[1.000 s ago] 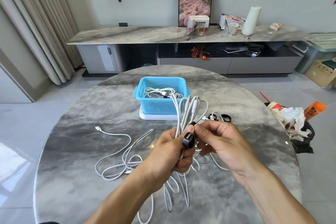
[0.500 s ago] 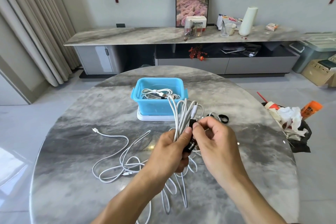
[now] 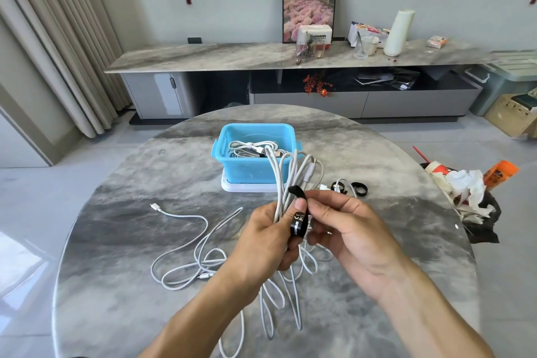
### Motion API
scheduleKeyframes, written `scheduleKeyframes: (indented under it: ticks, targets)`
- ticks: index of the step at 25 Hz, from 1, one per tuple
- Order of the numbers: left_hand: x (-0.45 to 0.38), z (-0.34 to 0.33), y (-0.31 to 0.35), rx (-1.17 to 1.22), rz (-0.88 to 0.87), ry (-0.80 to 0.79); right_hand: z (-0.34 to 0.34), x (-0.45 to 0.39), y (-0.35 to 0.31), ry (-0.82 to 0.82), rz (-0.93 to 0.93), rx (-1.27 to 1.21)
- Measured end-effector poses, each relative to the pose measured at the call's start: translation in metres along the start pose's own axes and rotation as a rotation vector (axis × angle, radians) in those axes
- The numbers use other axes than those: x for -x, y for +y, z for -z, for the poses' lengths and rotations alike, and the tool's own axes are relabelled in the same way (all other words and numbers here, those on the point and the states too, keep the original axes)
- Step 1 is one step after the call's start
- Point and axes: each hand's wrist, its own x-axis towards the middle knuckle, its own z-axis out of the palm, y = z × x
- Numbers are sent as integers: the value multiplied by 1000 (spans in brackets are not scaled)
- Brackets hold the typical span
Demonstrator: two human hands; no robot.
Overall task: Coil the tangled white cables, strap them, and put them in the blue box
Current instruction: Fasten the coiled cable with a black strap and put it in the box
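1. The left hand (image 3: 261,244) covers the middle of the white cable bundle (image 3: 286,180), so how the strands cross there cannot be told.
2. The black strap (image 3: 299,224) carries white print too small to read, and its far side lies behind the bundle.
3. The cables in the blue box (image 3: 255,151) are partly hidden by its front wall.
4. The tabletop (image 3: 122,299) and both forearms are cut off by the bottom edge.
5. The loose straps (image 3: 350,187) are partly hidden behind the right hand (image 3: 351,229).
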Motion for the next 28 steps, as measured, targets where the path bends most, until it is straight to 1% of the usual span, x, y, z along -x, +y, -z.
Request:
scheduleKeyframes:
  ticks: [2,4,9,11,12,14,16,22,24,28]
  targets:
    - [0,0,1,-19,-3,1,-1,2,-2,26,40,87]
    - [1,1,3,-36,-11,-13,-3,4,-3,23,25,91]
    - [4,-1,9,-67,-75,-71,-2,5,-5,-47,-114,-67]
    - [4,-1,12,-53,-83,-75,1,4,-7,-88,-136,-123]
    - [3,0,12,-46,-85,-75,2,4,-8,-105,-133,-120]
    - [4,1,11,-67,-98,-85,3,6,-9,-115,-98,-31]
    - [4,0,8,-90,-115,-104,3,7,-9,-99,-53,76]
    - [-1,3,2,-143,-122,-85,4,5,-4,-54,55,247]
    - [-2,4,3,-150,-117,-76,3,5,-4,-66,46,231]
    - [-2,6,6,-144,-115,-63,1,6,-4,-98,13,106]
